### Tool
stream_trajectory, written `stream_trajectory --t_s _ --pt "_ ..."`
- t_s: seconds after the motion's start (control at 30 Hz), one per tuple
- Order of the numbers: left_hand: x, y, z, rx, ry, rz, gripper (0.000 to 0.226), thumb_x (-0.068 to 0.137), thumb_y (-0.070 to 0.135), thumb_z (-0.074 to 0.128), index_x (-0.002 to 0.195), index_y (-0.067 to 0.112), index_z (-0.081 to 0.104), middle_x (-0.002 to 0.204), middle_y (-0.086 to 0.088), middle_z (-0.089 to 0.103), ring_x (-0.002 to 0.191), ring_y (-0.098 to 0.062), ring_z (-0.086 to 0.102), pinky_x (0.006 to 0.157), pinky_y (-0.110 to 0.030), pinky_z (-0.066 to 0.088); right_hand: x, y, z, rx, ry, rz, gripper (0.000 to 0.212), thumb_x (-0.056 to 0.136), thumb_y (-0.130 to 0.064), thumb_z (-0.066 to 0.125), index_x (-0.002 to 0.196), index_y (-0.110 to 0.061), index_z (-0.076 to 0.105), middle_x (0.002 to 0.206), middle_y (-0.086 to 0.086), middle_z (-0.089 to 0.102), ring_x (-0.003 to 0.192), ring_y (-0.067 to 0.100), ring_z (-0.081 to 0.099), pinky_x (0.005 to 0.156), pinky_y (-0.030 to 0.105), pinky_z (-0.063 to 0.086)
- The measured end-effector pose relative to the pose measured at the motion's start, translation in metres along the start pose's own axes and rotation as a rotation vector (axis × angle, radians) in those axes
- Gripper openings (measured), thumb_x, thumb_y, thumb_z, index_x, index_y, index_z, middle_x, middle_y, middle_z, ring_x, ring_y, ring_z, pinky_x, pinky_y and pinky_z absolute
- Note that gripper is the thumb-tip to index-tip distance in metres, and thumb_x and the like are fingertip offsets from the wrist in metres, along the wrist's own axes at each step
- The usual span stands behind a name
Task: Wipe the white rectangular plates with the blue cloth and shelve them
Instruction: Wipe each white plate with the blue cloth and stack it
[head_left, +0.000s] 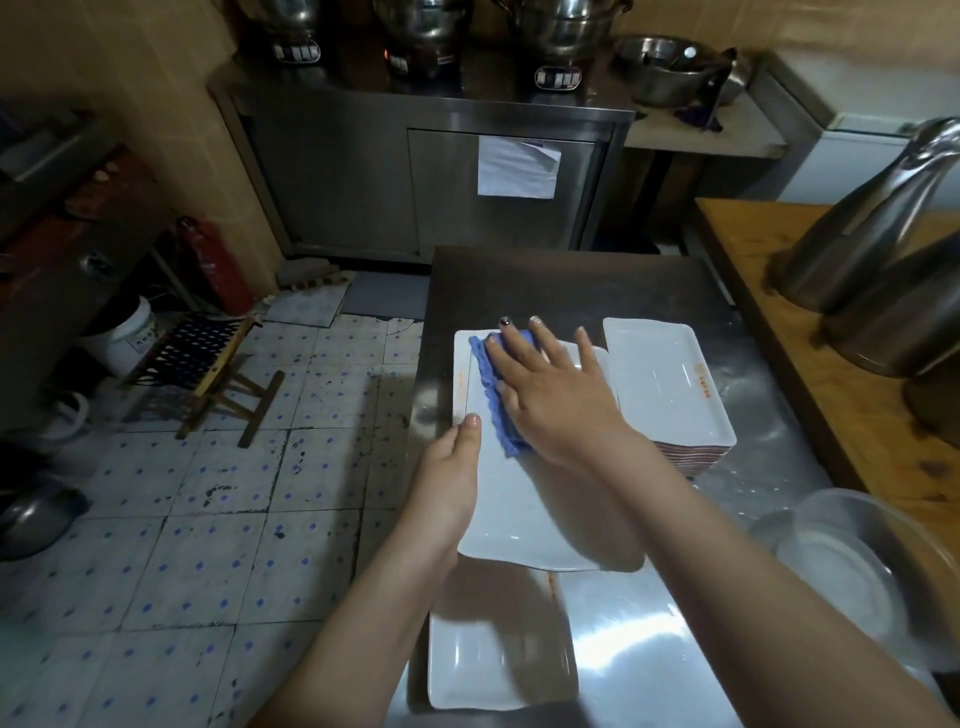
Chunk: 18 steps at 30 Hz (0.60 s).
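Observation:
A white rectangular plate (524, 514) is held over the steel table, its long side running away from me. My left hand (451, 478) grips its left edge, thumb on the rim. My right hand (550, 395) lies flat on the blue cloth (493, 395) and presses it onto the plate's far half, fingers spread. To the right stands a stack of white plates (670, 384) with orange print on the top one. Another white plate (493, 654) lies at the table's near edge, under my left forearm.
The steel table (649, 639) has a clear bowl (852, 561) at its near right. Large steel kettles (872, 249) stand on a wooden counter (841, 415) to the right. A steel cabinet (415, 171) with pots stands ahead. A folding stool (208, 364) sits on the tiled floor.

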<state>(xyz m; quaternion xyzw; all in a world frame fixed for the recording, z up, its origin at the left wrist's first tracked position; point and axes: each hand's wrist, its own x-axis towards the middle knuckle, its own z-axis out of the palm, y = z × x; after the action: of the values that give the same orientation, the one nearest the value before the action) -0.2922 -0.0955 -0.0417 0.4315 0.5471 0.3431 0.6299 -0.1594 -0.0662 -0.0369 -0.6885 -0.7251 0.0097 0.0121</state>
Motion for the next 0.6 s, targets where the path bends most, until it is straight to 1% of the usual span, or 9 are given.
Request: stream_trajectory --t_s 0.03,0.07,0.13,0.2,0.27,0.33,0.43,0.5,0.6 --pt "0.000 0.000 -0.002 0.008 0.004 0.006 0.034 0.099 0.034 0.038 0.116 0.017 0.062 0.105 -0.003 0.069 0.097 -0.018 0.066 0.089 -0.032 0.052 0.002 0.007 0.000 -0.010 -0.014 0.005 0.051 0.102 -0.038 0.012 0.151 -0.031 0.001 0.159 -0.009 -0.004 0.146 0.018 -0.010 0.113 0.048 -0.013" --pt "0.001 -0.001 -0.005 0.010 0.013 0.013 0.032 0.099 0.034 0.038 0.106 0.017 0.065 0.097 0.000 0.071 0.088 -0.013 0.068 0.080 -0.025 0.055 0.002 0.013 0.002 -0.007 -0.020 0.021 0.051 0.102 -0.038 0.012 0.151 -0.032 0.000 0.159 -0.009 -0.006 0.146 0.019 -0.011 0.113 0.048 -0.012" --pt "0.004 -0.001 -0.012 -0.006 0.032 0.017 0.033 0.099 0.032 0.039 0.083 0.019 0.065 0.071 0.010 0.071 0.061 -0.002 0.067 0.052 -0.014 0.052 -0.004 0.022 0.005 0.011 -0.023 0.088 0.051 0.102 -0.036 0.012 0.151 -0.030 0.001 0.159 -0.008 -0.006 0.146 0.020 -0.011 0.114 0.046 -0.010" --pt "0.007 0.002 -0.019 -0.029 0.046 0.028 0.035 0.099 0.032 0.039 0.076 0.020 0.063 0.058 0.013 0.069 0.050 0.000 0.065 0.042 -0.013 0.047 -0.015 0.024 0.008 0.053 -0.030 0.161 0.051 0.102 -0.034 0.013 0.151 -0.027 0.003 0.160 -0.006 -0.006 0.146 0.019 -0.012 0.114 0.043 -0.011" --pt "0.009 0.004 -0.024 -0.038 0.063 0.034 0.035 0.099 0.033 0.039 0.078 0.019 0.063 0.057 0.014 0.068 0.050 -0.002 0.065 0.041 -0.014 0.048 -0.030 0.016 0.010 0.076 -0.010 0.181 0.052 0.101 -0.034 0.014 0.152 -0.024 0.006 0.160 -0.005 -0.003 0.146 0.019 -0.011 0.115 0.041 -0.010" --pt "0.011 0.004 -0.030 -0.034 0.102 0.019 0.037 0.099 0.037 0.039 0.078 0.019 0.063 0.057 0.013 0.069 0.049 -0.004 0.065 0.042 -0.016 0.049 -0.047 0.000 0.014 0.067 0.025 0.133 0.054 0.099 -0.036 0.011 0.151 -0.022 0.008 0.160 -0.005 0.001 0.146 0.019 -0.009 0.115 0.041 -0.008" --pt "0.014 0.002 -0.037 -0.054 0.151 -0.002 0.037 0.098 0.040 0.038 0.078 0.020 0.063 0.059 0.011 0.069 0.051 -0.005 0.066 0.045 -0.019 0.051 -0.062 -0.019 0.021 0.102 -0.019 0.075 0.057 0.097 -0.042 0.009 0.151 -0.026 0.004 0.160 -0.008 0.000 0.145 0.016 -0.012 0.111 0.039 -0.016" --pt "0.014 -0.001 -0.036 -0.055 0.169 -0.007 0.038 0.098 0.039 0.039 0.077 0.020 0.063 0.061 0.010 0.069 0.053 -0.005 0.066 0.050 -0.020 0.051 -0.056 -0.017 0.022 0.105 -0.045 0.069 0.056 0.099 -0.044 0.013 0.151 -0.028 0.004 0.159 -0.009 0.000 0.146 0.015 -0.011 0.112 0.041 -0.014" --pt "0.009 -0.005 -0.027 -0.028 0.144 -0.015 0.038 0.098 0.038 0.040 0.074 0.020 0.064 0.061 0.010 0.070 0.054 -0.005 0.067 0.053 -0.020 0.052 -0.033 -0.013 0.019 0.103 -0.004 0.165 0.055 0.100 -0.042 0.012 0.151 -0.024 0.005 0.160 -0.005 0.001 0.146 0.019 -0.008 0.116 0.045 -0.007"
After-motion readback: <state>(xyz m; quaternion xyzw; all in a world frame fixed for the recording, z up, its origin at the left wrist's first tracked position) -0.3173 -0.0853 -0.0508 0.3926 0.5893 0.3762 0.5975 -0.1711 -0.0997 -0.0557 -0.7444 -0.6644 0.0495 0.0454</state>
